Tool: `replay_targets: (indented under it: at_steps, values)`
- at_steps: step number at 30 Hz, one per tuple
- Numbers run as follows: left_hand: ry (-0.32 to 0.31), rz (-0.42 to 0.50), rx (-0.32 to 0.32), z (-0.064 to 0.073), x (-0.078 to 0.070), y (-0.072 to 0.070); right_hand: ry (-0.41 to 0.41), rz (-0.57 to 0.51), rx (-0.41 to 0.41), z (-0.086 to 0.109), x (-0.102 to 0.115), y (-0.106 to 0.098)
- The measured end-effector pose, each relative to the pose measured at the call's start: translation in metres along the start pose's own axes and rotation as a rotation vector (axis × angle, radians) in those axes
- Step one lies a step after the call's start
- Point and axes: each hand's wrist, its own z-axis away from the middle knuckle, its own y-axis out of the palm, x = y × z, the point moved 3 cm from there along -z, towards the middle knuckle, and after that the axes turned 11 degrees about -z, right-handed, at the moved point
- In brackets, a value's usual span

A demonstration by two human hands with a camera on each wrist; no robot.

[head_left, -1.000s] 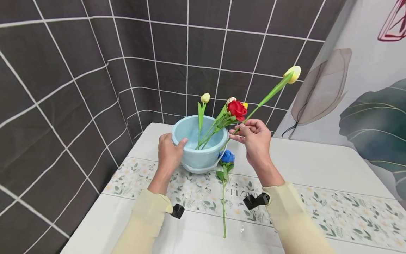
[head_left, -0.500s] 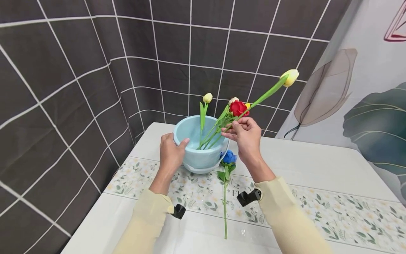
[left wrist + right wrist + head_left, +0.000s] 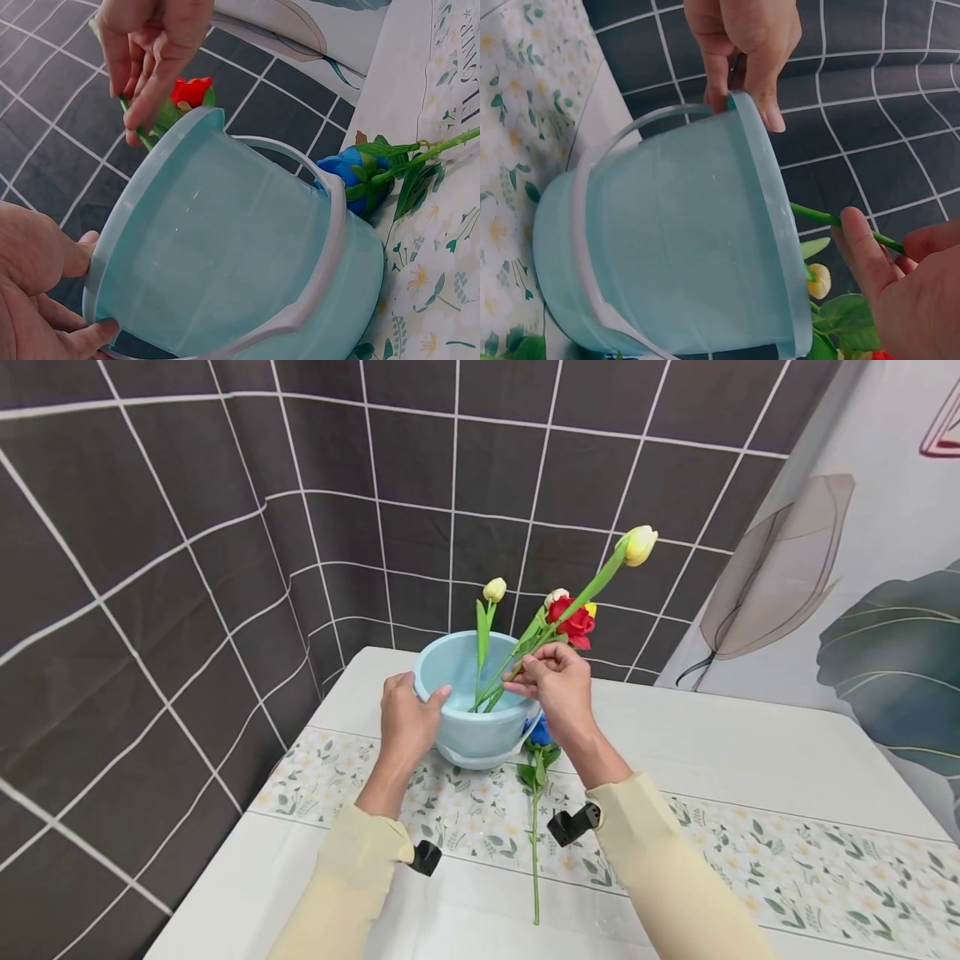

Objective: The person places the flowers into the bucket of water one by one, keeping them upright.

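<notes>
A light blue bucket (image 3: 480,739) stands on the table, its rim gripped on the left side by my left hand (image 3: 408,714), thumb over the edge. Between thumb and fingers, my right hand (image 3: 558,689) pinches the green stem of a yellow tulip (image 3: 639,545) above the bucket's right rim. In the right wrist view that stem (image 3: 821,216) passes behind the rim into the bucket. Inside stand a pale yellow tulip (image 3: 494,590) and a red rose (image 3: 576,623), with parts of other blooms behind the rose. A blue flower (image 3: 538,732) lies beside the bucket, partly hidden by my right hand.
The white table (image 3: 720,735) carries a floral printed band (image 3: 795,852). A dark tiled wall covering (image 3: 405,468) rises behind and to the left; a leaf-patterned sheet (image 3: 885,527) hangs at the right. The bucket's pale handle (image 3: 322,262) hangs down its side.
My right hand has moved left and slightly down with the yellow tulip, bringing its stem from outside the bucket to over the rim. My left hand keeps its grip on the rim.
</notes>
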Motion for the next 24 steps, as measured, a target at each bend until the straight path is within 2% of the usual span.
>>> replay_targets:
  at_steps: [4,11,14,19,21,24]
  values:
    - [-0.011,0.003,-0.003,0.0,0.0,0.0,0.04,0.011,0.017,-0.002,-0.005,0.005]
    - [-0.004,0.008,-0.005,0.0,0.001,0.001,0.126,0.067,0.0,-0.007,-0.014,0.013]
    - [0.0,0.008,-0.004,0.0,0.001,0.001,0.185,0.151,0.014,-0.009,-0.017,0.017]
    - [-0.005,0.002,-0.003,0.001,0.0,0.001,0.276,0.404,0.081,-0.008,-0.016,0.021]
    - [-0.01,-0.005,-0.003,0.001,0.0,0.0,0.281,0.474,0.11,-0.007,-0.014,0.024]
    - [-0.013,-0.01,-0.002,0.0,0.0,0.0,0.271,0.506,0.137,-0.005,-0.01,0.027]
